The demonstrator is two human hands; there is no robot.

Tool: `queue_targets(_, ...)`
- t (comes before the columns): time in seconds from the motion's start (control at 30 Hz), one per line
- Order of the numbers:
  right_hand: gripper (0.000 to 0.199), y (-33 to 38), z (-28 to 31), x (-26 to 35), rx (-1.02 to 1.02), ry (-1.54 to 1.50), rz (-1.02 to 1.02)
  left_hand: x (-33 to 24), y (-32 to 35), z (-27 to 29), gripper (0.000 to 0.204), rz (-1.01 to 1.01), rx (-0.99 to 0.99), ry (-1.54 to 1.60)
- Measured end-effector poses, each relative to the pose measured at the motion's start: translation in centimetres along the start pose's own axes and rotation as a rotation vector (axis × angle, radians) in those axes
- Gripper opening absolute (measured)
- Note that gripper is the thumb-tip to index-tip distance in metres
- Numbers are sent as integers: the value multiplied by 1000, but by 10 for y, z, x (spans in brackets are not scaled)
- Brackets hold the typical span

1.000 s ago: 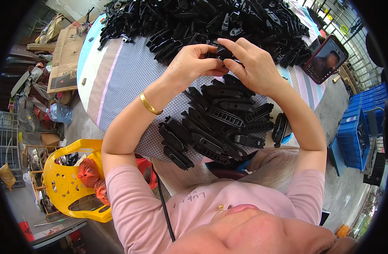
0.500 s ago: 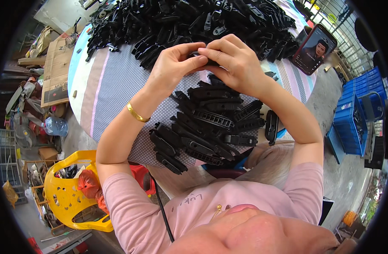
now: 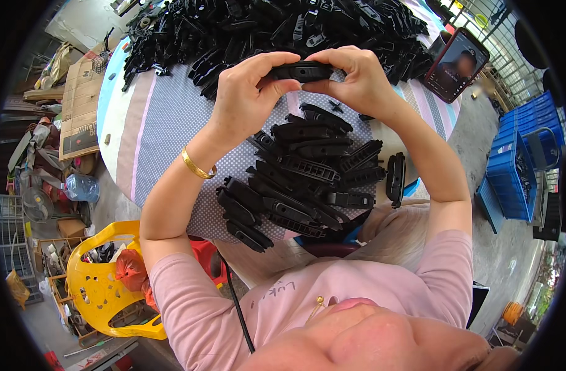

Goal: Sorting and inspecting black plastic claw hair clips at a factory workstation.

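Note:
Between my two hands is a long black plastic part (image 3: 304,72), held level above the table. My left hand (image 3: 251,83) pinches its left end with thumb and fingers. At its right end, my right hand (image 3: 356,77) grips it the same way. The part has rounded ends and a small hole in the side facing me. Just below my hands lies a loose pile of similar black plastic parts (image 3: 295,176), some showing a ladder-like ribbed face. One more black part (image 3: 395,179) lies apart, to the right of that pile.
A large heap of black plastic pieces (image 3: 246,31) covers the table's far side. A phone (image 3: 457,65) stands at the far right of the round table (image 3: 172,133). On the floor are blue crates (image 3: 511,176) to the right and a yellow chair (image 3: 101,281) to the left.
My hands have moved apart to the two ends of the black part, which now shows its long side. Before, they were close together and mostly covered it.

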State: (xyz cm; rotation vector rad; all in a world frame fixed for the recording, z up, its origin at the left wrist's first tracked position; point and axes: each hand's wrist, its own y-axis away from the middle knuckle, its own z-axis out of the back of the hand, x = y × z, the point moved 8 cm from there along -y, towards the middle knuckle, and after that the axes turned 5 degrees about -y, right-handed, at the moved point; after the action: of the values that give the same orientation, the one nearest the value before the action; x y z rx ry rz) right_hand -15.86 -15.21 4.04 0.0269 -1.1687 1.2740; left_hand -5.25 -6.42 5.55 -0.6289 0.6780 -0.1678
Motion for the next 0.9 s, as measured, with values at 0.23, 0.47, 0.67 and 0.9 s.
queue_targets(0.23, 35, -13, 48, -26, 25, -331, -14, 11, 5, -13, 28, 184, 175, 503)
queue_targets(0.47, 23, -3, 35, -47, 38, 631, 130, -51, 27, -46, 34, -276, 636, 307)
queue_targets(0.67, 28, -1, 6, -58, 201, 958, -127, 10, 7, -22, 21, 201, 315, 297)
queue_targets(0.9, 27, 1, -13, -37, 204, 633, 71, 53, -11, 19, 17, 49, -30, -407)
